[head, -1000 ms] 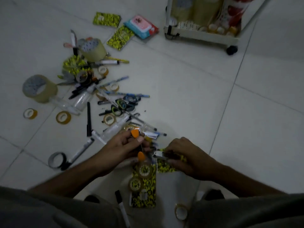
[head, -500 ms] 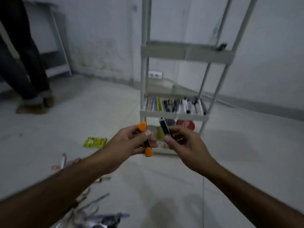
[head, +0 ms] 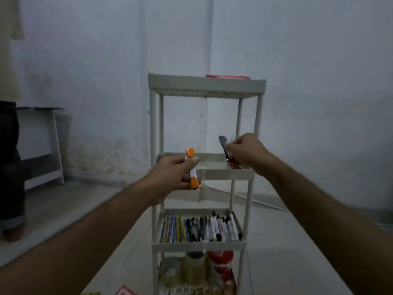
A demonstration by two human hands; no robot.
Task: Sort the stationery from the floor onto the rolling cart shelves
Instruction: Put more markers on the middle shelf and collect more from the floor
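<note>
Your left hand (head: 174,175) grips an orange-capped cutter (head: 192,169), fingers curled round it, just in front of the cart's (head: 206,86) second shelf (head: 219,174). Your right hand (head: 244,153) pinches a dark, blurred item (head: 223,143) above that shelf's right side. Pens (head: 200,229) fill the shelf below; tape rolls (head: 194,264) sit lowest.

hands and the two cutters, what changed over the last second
Both hands lifted from the floor pile to the rolling cart. The left hand now holds the orange-and-white cutter before the second shelf; the right hand has carried the dark cutter up and right, over that shelf. Unchanged: each hand grips its same item; nothing released.
</note>
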